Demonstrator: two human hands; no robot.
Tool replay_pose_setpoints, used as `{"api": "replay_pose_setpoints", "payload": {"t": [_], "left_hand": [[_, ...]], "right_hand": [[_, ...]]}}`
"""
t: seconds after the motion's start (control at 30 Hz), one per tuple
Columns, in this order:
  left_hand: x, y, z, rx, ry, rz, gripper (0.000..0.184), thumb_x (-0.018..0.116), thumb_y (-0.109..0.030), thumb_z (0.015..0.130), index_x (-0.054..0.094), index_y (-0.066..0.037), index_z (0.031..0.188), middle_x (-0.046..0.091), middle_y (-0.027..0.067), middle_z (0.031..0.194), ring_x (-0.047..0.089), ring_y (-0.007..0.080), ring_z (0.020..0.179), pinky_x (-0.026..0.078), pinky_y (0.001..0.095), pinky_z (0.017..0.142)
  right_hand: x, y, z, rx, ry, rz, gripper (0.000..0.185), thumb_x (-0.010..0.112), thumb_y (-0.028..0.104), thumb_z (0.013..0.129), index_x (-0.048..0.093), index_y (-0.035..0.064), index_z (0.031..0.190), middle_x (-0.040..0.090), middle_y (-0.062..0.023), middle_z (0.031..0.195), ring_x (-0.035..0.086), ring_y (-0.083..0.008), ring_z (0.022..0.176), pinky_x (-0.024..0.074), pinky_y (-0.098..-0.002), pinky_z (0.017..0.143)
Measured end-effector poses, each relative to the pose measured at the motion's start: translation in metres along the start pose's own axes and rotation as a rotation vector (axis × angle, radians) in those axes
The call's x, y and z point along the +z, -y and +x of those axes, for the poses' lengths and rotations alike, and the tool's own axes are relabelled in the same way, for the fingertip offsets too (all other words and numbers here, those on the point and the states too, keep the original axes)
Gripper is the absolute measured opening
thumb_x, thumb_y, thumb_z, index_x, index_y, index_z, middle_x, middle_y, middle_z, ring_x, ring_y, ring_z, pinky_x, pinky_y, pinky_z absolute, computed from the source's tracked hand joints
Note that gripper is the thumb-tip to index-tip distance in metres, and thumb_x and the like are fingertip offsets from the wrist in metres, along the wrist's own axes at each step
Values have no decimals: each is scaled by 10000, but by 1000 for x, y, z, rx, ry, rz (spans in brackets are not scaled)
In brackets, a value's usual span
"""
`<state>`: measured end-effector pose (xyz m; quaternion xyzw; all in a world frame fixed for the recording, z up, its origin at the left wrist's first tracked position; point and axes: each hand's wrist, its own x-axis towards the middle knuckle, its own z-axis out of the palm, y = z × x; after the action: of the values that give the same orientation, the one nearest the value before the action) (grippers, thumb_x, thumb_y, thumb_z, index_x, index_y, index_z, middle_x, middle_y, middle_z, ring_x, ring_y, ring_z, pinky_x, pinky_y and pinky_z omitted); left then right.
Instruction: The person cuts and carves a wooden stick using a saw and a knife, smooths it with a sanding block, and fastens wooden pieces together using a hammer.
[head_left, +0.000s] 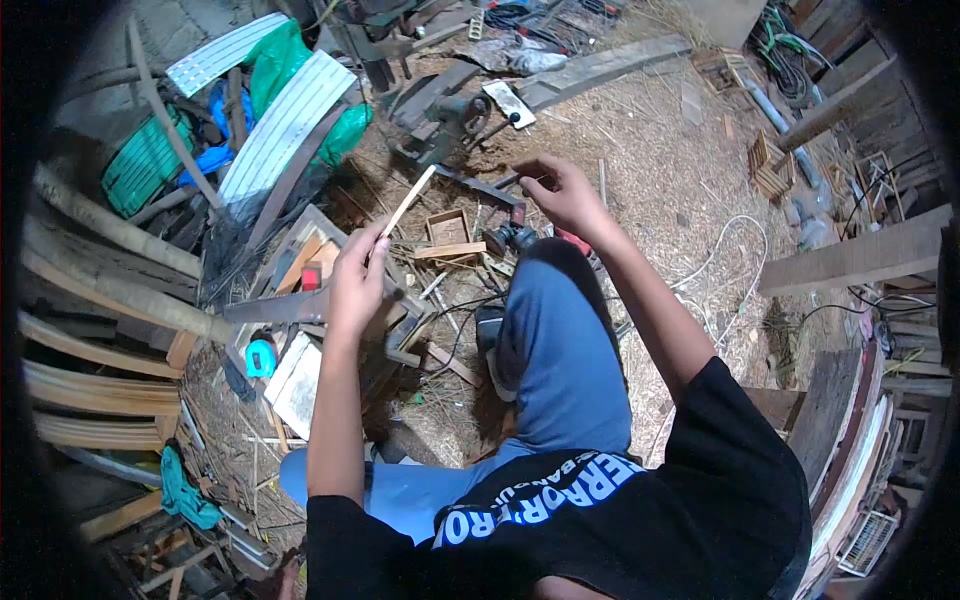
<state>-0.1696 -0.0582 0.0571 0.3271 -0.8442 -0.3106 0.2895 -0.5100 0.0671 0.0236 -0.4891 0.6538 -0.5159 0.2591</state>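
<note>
My left hand [358, 278] is closed round the lower end of a thin, pale wooden stick [411, 200], which slants up to the right. My right hand [564, 198] is at the right of it, fingers bent together around a small dark thing I cannot make out. Just left of the right hand a long dark metal bar [480, 187] runs from a green metal vise [458, 125] towards a power tool [513, 236] by my knee. Below the stick lie a small open wooden box [447, 228] and a short wood strip [450, 250].
A handsaw [275, 308], a turquoise tape measure [261, 358] and a white board [295, 385] are at the left. Corrugated sheets [285, 130] stand at the upper left. Shavings cover the floor [640, 130], with a white cable [735, 225] at the right. Planks [845, 430] lean at the lower right.
</note>
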Motion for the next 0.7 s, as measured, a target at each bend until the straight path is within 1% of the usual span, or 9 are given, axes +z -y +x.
{"api": "replay_pose_setpoints", "payload": {"t": [0.1, 0.17, 0.2, 0.4, 0.43, 0.5, 0.53, 0.67, 0.7], "left_hand": [[18, 0, 23, -85, 91, -108, 268, 585, -129, 1088, 663, -24, 1321, 736, 178, 1184, 713, 289, 1118, 530, 374, 998], [27, 12, 32, -19, 117, -73, 231, 586, -102, 1073, 644, -15, 1278, 730, 184, 1175, 717, 305, 1096, 533, 378, 984], [30, 21, 36, -15, 139, -57, 229, 587, -96, 1068, 642, -15, 1276, 728, 186, 1175, 717, 312, 1094, 533, 380, 982], [46, 53, 56, -94, 188, 8, 244, 612, -114, 1049, 624, -27, 1277, 718, 191, 1161, 710, 351, 1097, 533, 395, 981], [47, 57, 58, -107, 197, 21, 247, 617, -124, 1049, 621, -29, 1277, 717, 190, 1156, 709, 356, 1097, 534, 397, 982], [51, 64, 61, -101, 189, 68, 256, 621, -144, 1049, 618, -31, 1278, 718, 195, 1174, 709, 364, 1113, 533, 407, 989], [53, 67, 61, -101, 186, 92, 260, 623, -154, 1049, 616, -32, 1278, 719, 197, 1183, 709, 368, 1122, 533, 412, 992], [55, 71, 65, -265, 256, 9, 299, 626, -165, 1047, 628, -52, 1325, 721, 186, 1191, 709, 341, 1136, 535, 419, 990], [55, 77, 66, -213, 237, 44, 305, 629, -170, 1047, 625, -51, 1328, 717, 186, 1181, 707, 333, 1126, 535, 415, 986]], "right_hand": [[3, -33, 6, 86, 40, -38, 314, 705, 191, 985, 731, 15, 1244, 786, -155, 1154, 763, -251, 972, 592, -381, 890], [18, -78, 13, 93, 88, -60, 321, 707, 196, 973, 734, 16, 1237, 783, -163, 1146, 764, -260, 978, 592, -389, 892], [27, -85, 11, 179, 125, -42, 330, 698, 215, 965, 738, 28, 1235, 781, -178, 1138, 762, -283, 1005, 588, -404, 903], [127, -219, 9, 143, 253, -264, 282, 728, 211, 884, 744, 22, 1093, 768, -210, 1086, 730, -424, 997, 579, -508, 873], [143, -233, 7, 148, 281, -324, 250, 763, 225, 868, 753, 41, 1037, 763, -193, 1045, 720, -421, 999, 568, -520, 873], [168, -254, 5, -12, 247, -494, 209, 786, 239, 856, 756, 73, 980, 748, -184, 975, 708, -424, 980, 551, -539, 866], [175, -261, 7, -33, 331, -601, 217, 797, 233, 833, 750, 105, 1001, 742, -164, 975, 706, -385, 1011, 533, -535, 882], [204, -280, 3, -110, 330, -850, 258, 748, 160, 822, 708, 124, 1074, 737, -91, 1114, 687, -293, 1107, 478, -512, 991], [205, -276, 4, -106, 335, -856, 241, 740, 159, 829, 708, 130, 1066, 737, -89, 1113, 686, -289, 1107, 470, -514, 1004]]}}
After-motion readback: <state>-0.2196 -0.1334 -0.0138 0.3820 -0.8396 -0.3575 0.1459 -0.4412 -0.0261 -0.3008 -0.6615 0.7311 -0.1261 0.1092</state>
